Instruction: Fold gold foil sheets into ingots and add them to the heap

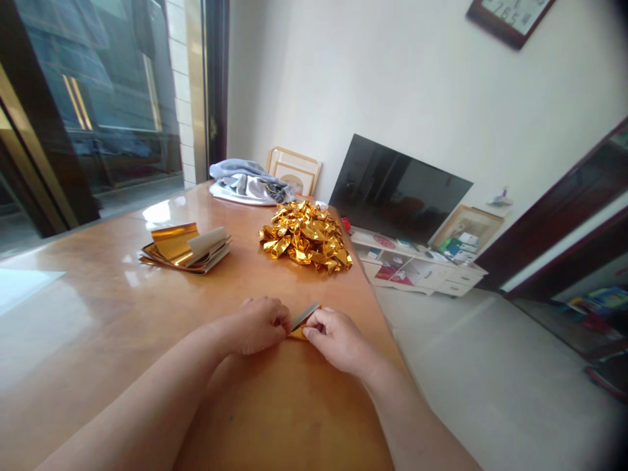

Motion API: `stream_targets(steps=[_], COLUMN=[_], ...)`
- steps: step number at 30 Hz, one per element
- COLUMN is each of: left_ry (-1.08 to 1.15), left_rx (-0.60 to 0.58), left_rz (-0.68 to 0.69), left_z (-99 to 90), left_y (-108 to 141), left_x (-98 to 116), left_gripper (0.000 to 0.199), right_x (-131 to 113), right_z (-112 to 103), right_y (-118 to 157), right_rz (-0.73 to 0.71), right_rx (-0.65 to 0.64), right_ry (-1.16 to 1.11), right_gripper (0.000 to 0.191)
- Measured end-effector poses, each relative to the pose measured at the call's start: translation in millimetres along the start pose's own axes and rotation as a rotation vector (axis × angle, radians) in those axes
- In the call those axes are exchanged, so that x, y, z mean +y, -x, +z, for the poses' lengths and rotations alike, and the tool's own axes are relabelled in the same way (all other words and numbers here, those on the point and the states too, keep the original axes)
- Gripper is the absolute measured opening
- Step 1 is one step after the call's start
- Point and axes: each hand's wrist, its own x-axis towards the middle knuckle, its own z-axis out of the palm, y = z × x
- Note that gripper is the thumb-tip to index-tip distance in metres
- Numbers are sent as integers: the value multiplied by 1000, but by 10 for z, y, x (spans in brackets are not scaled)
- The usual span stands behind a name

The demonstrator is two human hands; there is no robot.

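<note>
Between my hands, close to the wooden tabletop (235,405), is a small sheet of gold foil paper (297,332), partly folded, with a greyish strip showing along its far side. My left hand (262,325) is closed at the sheet's left end, fingers curled and pinching its edge. At the right end my right hand (334,335) pinches the sheet between thumb and fingers. Beyond the hands rises a heap of folded gold foil pieces (309,237). A loose stack of gold foil sheets (189,248), some curling up, lies to the left.
Grey-blue cloth (245,182) lies at the table's far end, with framed pictures (294,171) behind it. The table's right edge drops to a tiled floor (451,366). A television (400,190) stands over a white cabinet (426,271). Glass doors (112,98) are at left.
</note>
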Motion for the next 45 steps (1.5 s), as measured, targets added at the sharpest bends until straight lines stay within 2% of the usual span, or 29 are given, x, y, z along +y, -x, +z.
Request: stream_targets(steps=[16, 21, 26, 32, 45], left_ry=[4, -18, -80, -85, -138], left_rx=[4, 8, 46, 28, 75], left_rz=[-42, -67, -110, -143, -140], left_z=[-9, -5, 38, 41, 80], left_y=[25, 13, -20, -32, -32], left_x=[44, 71, 73, 96, 121], left_gripper=[23, 19, 25, 21, 17], right_x=[68, 68, 69, 56, -3], right_z=[104, 103, 109, 120, 123], right_y=[-37, -44, -38, -44, -46], right_rz=[143, 147, 133, 151, 164], right_rx=[29, 21, 38, 51, 67], right_ry=[-8, -25, -26, 5, 51], right_gripper=[20, 21, 23, 22, 19])
